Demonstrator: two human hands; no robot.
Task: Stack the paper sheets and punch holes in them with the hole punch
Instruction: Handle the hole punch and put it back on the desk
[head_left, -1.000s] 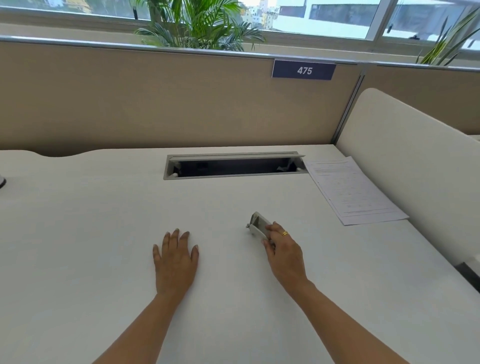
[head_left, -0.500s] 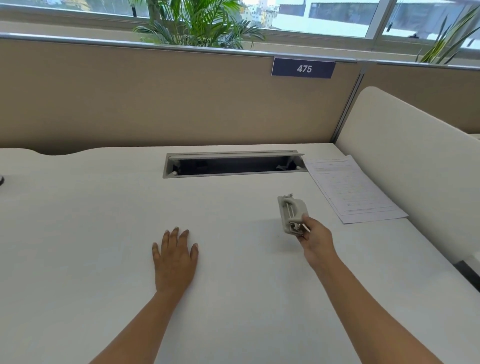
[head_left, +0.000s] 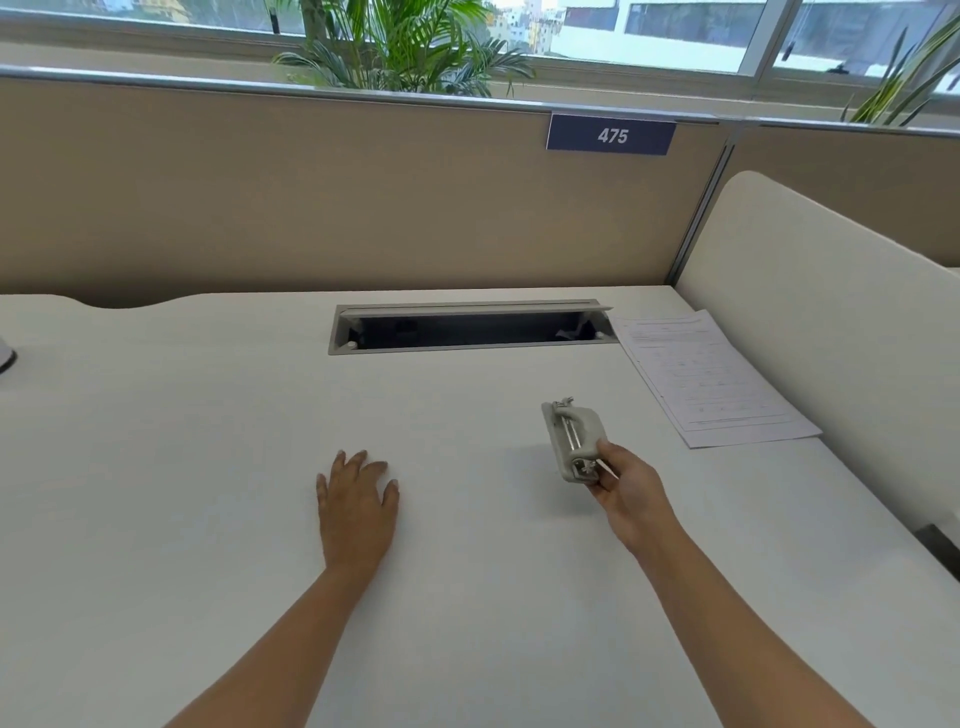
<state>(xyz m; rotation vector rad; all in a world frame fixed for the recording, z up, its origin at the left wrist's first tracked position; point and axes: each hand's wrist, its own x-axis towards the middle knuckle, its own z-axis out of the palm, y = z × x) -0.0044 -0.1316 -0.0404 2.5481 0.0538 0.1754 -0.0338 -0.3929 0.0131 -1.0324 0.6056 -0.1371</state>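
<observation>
My right hand (head_left: 628, 491) grips the near end of a grey hole punch (head_left: 570, 437) and holds it lifted above the white desk (head_left: 208, 467), its long side pointing away from me. A thin stack of printed paper sheets (head_left: 711, 379) lies flat at the desk's far right, apart from the punch. My left hand (head_left: 357, 506) rests palm down on the desk with its fingers spread, holding nothing.
An open cable tray slot (head_left: 470, 327) is cut into the desk at the back. A beige partition (head_left: 363, 197) with a "475" label (head_left: 611, 135) closes the far side, and a white side panel (head_left: 831, 332) stands on the right.
My right hand took hold of the hole punch on the desk, lifted it and carried it right and away, towards the paper sheets. My left hand stayed flat in place.
</observation>
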